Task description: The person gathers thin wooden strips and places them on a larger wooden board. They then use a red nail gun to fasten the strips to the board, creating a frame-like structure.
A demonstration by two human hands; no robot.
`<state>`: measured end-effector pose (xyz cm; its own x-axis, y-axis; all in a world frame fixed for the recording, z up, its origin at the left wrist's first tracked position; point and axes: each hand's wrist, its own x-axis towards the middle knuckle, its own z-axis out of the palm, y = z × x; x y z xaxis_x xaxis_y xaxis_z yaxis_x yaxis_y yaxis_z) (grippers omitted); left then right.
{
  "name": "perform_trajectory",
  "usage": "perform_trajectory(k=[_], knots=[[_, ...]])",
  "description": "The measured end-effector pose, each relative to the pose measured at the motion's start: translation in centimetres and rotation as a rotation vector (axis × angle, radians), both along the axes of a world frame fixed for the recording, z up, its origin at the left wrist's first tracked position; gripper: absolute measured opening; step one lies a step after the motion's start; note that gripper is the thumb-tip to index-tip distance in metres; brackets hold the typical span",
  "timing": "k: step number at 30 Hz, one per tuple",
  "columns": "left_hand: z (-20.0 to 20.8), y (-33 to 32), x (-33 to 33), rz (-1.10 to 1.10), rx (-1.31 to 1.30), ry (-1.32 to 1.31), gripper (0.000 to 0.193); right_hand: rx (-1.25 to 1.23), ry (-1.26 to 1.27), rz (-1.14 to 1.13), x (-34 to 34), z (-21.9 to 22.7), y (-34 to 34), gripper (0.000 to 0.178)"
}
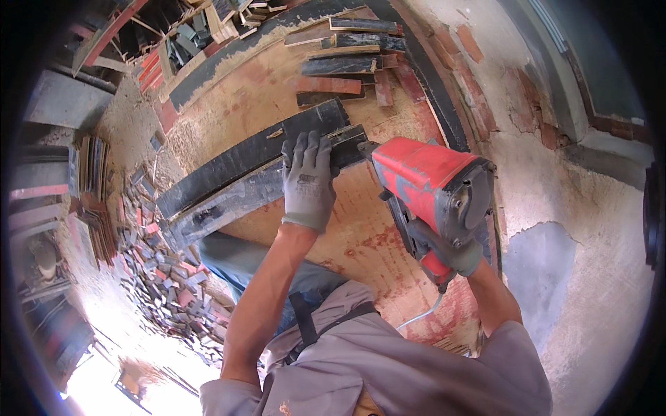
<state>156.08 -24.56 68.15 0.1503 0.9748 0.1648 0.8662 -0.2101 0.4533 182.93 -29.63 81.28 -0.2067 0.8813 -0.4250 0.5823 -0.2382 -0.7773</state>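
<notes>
My left hand (308, 182), in a grey glove, is closed over a long black-faced wooden board (239, 199) close to its right end. Its fingers bend over the top and reach a second black board (243, 154) lying along the far side. My right hand (447, 251), also gloved, is wrapped round the handle of a red and black nail gun (423, 173). The gun's nose points left, at the right end of the boards, and I cannot tell whether it touches. A thin pale air hose (421, 313) runs from the handle's base.
Several short black and red wooden strips (354, 64) lie at the far side of the stained plywood surface (374, 232). Small offcuts (177, 284) heap up on the left, near stacked boards (91, 170). More scrap wood (194, 41) lies far left. A worn wall (555, 208) stands to the right.
</notes>
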Motion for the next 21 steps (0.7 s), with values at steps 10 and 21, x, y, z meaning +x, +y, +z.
perform_trajectory(k=[10, 21], knots=[[-0.4, 0.3, -0.2, 0.02, 0.023, -0.094, 0.058, 0.066, -0.002, -0.038, 0.4, -2.3, -0.7, 0.006], [-0.3, -1.9, -7.5, 0.067, 0.108, -0.344, 0.062, -0.215, 0.257, -0.069, -3.3, 0.3, 0.4, 0.009]])
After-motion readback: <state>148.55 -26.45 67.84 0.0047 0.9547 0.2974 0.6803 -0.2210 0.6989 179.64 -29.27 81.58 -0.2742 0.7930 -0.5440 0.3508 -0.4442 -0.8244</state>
